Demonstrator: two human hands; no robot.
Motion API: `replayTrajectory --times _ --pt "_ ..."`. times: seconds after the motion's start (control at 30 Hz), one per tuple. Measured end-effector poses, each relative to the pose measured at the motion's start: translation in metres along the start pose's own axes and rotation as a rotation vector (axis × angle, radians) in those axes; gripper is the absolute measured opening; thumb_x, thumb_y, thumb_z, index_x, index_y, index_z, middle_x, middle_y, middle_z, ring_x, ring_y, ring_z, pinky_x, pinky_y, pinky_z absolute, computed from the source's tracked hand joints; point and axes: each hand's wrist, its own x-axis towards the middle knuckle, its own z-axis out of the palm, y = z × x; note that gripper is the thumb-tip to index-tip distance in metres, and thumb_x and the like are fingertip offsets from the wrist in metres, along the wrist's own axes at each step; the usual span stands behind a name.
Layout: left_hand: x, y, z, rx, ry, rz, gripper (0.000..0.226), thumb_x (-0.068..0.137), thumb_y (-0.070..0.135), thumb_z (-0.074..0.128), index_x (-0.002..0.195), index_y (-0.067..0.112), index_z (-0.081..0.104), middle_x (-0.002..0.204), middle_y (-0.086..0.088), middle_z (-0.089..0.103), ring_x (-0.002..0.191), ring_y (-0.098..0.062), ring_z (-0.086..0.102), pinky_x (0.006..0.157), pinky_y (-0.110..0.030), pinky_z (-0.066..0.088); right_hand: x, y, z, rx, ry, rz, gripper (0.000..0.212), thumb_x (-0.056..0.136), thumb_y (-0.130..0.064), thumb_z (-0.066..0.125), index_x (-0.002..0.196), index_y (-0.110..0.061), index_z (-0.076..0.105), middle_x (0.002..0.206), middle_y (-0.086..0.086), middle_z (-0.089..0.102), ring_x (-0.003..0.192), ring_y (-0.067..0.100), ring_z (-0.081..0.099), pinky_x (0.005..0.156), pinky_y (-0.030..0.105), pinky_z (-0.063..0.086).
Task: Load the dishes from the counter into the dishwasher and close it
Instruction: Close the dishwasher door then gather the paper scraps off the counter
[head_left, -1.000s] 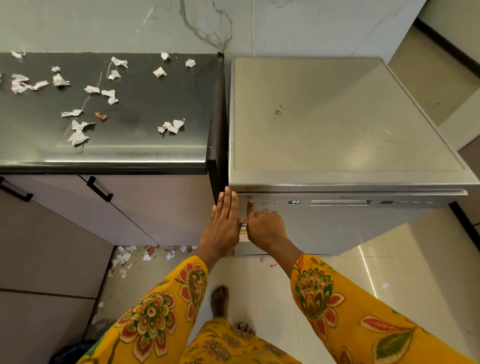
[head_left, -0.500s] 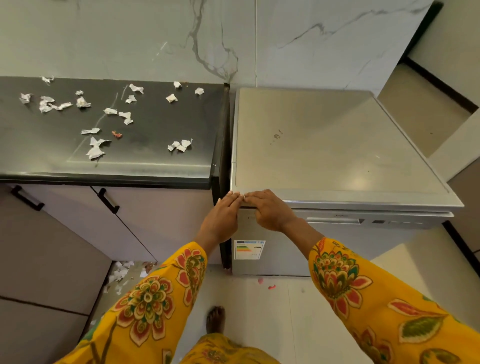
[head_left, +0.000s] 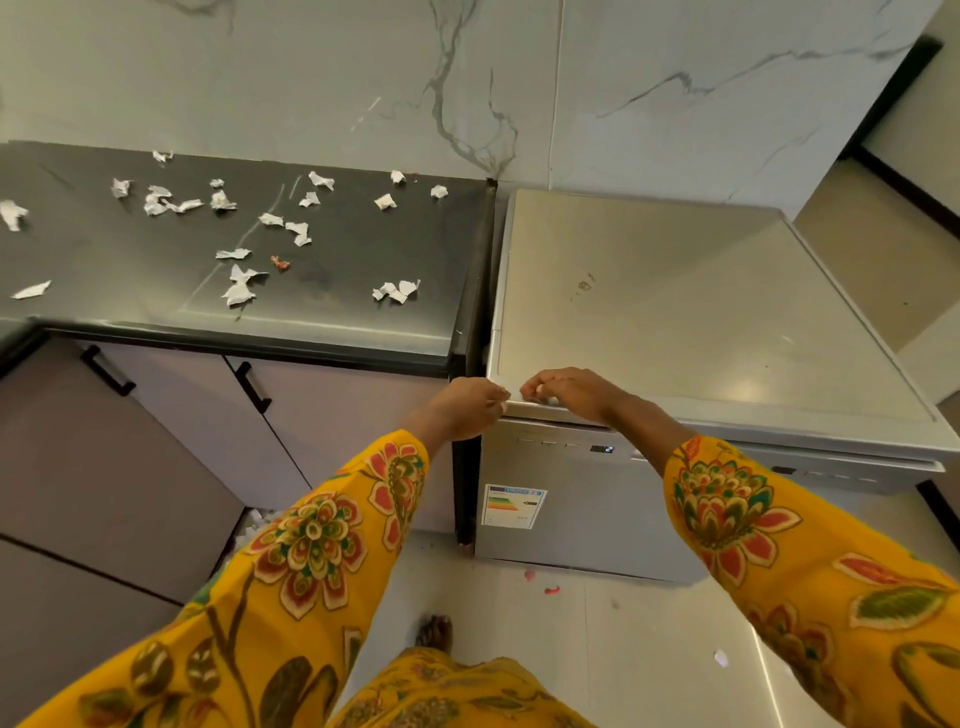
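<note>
Two hands, left hand (head_left: 470, 410) and right hand (head_left: 566, 392), fingers curled onto one closed dishwasher's (head_left: 701, 322) front top edge.

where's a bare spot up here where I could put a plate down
The dishwasher top is bare from the wall to its right edge; both hands sit at its front left corner. On the counter, only the front strip near the dishwasher is free. Paper scraps crowd the rest.

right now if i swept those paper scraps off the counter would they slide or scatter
The paper scraps are small, torn and crumpled, so they are probably very light and floppy; a sweep would likely scatter them. The counter looks smooth and glossy, so they should slide easily. Some lie near its front edge and could drop to the floor.
</note>
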Motion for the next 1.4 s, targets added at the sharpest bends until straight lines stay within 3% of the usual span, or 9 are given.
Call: replayTrajectory --times 0.17,0.33,0.43,0.5,0.7,0.77,0.9,1.13,1.4 --pt "0.003 -0.006 0.0 -0.066 0.03 0.007 0.036 0.1 0.023 0.041 0.131 0.013 0.055 0.124 -0.01 0.061 0.112 -0.022 0.055 0.094 -0.03 0.041 0.01 -0.005 0.012 0.206 0.088 0.065 0.036 0.101 -0.015 0.032 0.131 -0.005 0.052 0.136 0.011 0.053 0.124 0.026 0.048 0.103 0.032 0.036" --pt "0.002 -0.015 0.006 -0.149 0.091 0.057 0.031 0.099 0.019 0.043 0.126 0.014 0.057 0.111 -0.009 0.065 0.1 -0.022 0.061 0.085 -0.028 0.047 0.028 -0.02 0.035 0.579 0.215 0.159 0.048 0.103 -0.033 0.029 0.146 -0.014 0.028 0.145 0.015 0.042 0.134 0.03 0.04 0.11 0.037 0.03" --pt "0.005 -0.026 0.009 -0.212 0.238 0.083 0.026 0.098 0.02 0.045 0.12 0.012 0.059 0.107 -0.01 0.066 0.097 -0.025 0.062 0.084 -0.035 0.05 0.044 -0.029 0.038 0.651 0.265 0.157 0.051 0.102 -0.033 0.03 0.149 -0.014 0.02 0.15 0.013 0.034 0.138 0.028 0.034 0.112 0.034 0.027" --pt "0.01 -0.038 0.005 -0.228 0.365 0.075 0.031 0.098 0.022 0.046 0.125 0.013 0.056 0.117 -0.009 0.064 0.106 -0.025 0.061 0.089 -0.035 0.05 0.059 -0.036 0.038 0.677 0.295 0.132 0.053 0.102 -0.03 0.032 0.15 -0.013 0.017 0.153 0.01 0.029 0.141 0.025 0.029 0.113 0.031 0.024" --pt "0.026 -0.095 -0.03 -0.195 0.537 -0.106 0.056 0.095 0.026 0.052 0.145 0.012 0.033 0.152 -0.008 0.032 0.142 -0.021 0.028 0.112 -0.036 0.028 0.126 -0.066 0.032 0.564 0.358 0.082 0.058 0.1 -0.032 0.039 0.149 -0.011 0.017 0.156 0.008 0.02 0.146 0.02 0.01 0.12 0.04 0.01" --pt "0.03 -0.125 -0.043 -0.139 0.557 -0.197 0.064 0.094 0.036 0.052 0.148 0.013 0.027 0.157 -0.006 0.021 0.145 -0.02 0.016 0.116 -0.037 0.017 0.151 -0.078 0.031 0.482 0.377 0.083 0.058 0.1 -0.033 0.038 0.149 -0.01 0.017 0.156 0.01 0.019 0.146 0.021 0.008 0.118 0.038 0.003" --pt "0.029 -0.181 -0.067 -0.018 0.561 -0.447 0.082 0.091 0.054 0.047 0.151 0.012 0.011 0.16 -0.007 -0.006 0.147 -0.025 -0.007 0.116 -0.045 -0.004 0.193 -0.094 0.03 0.32 0.4 0.152 0.069 0.097 -0.043 0.04 0.15 -0.009 0.011 0.158 0.011 0.013 0.146 0.024 0.006 0.117 0.038 0.001" --pt "0.027 -0.281 -0.123 -0.15 0.595 -0.655 0.107 0.081 0.061 0.058 0.151 0.006 -0.002 0.157 -0.012 -0.017 0.145 -0.031 -0.012 0.116 -0.049 -0.002 0.262 -0.121 0.019 0.177 0.426 0.39 0.095 0.086 -0.064 0.046 0.151 -0.012 -0.001 0.157 0.017 -0.008 0.145 0.034 -0.005 0.117 0.044 0.001" --pt "0.043 -0.338 -0.157 -0.183 0.558 -0.65 0.11 0.078 0.064 0.059 0.151 0.008 -0.002 0.156 -0.017 -0.017 0.144 -0.034 -0.013 0.116 -0.046 -0.003 0.307 -0.144 0.014 0.143 0.422 0.505 0.08 0.091 -0.06 0.038 0.151 -0.018 0.006 0.157 0.018 -0.006 0.145 0.035 -0.004 0.117 0.044 0.0"
